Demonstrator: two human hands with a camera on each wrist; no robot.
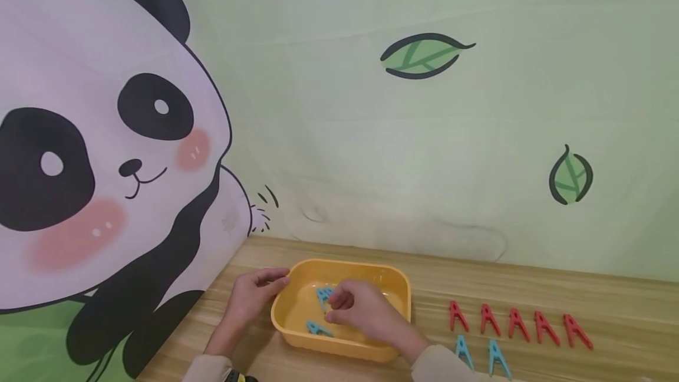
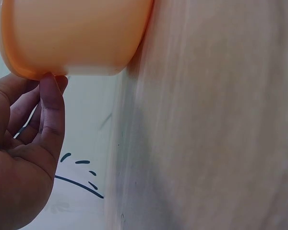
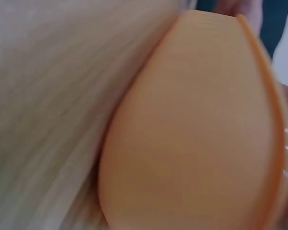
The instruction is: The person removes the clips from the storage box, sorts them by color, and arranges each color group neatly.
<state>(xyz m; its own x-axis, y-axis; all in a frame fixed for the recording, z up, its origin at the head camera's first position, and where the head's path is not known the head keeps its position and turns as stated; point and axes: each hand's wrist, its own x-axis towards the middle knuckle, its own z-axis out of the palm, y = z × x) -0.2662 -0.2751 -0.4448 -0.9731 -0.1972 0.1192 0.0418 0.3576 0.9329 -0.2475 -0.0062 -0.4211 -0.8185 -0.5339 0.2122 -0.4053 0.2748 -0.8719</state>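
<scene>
A yellow plastic basin (image 1: 297, 343) stands on the wooden table in front of me. My left hand (image 1: 253, 296) is at its left side, with the fingertips resting against the rim; the left wrist view has the thumb (image 2: 51, 110) at the basin's outer wall. Inside the basin lie blue clothespins: one (image 1: 318, 329) near the front, and more (image 1: 322, 297) by my right fingertips. My right hand (image 1: 366, 311) reaches in over the basin, fingers bent and thumb apart from them, nothing visible between. Only the basin's outer wall (image 3: 187, 124) fills most of the right wrist view.
Right of the basin, several red clothespins (image 1: 488, 319) lie in a row on the table (image 1: 429, 282). Two blue clothespins (image 1: 462, 351) lie in front of them, near my right sleeve (image 1: 442, 364). A panda-printed cloth (image 1: 345, 134) rises behind the table.
</scene>
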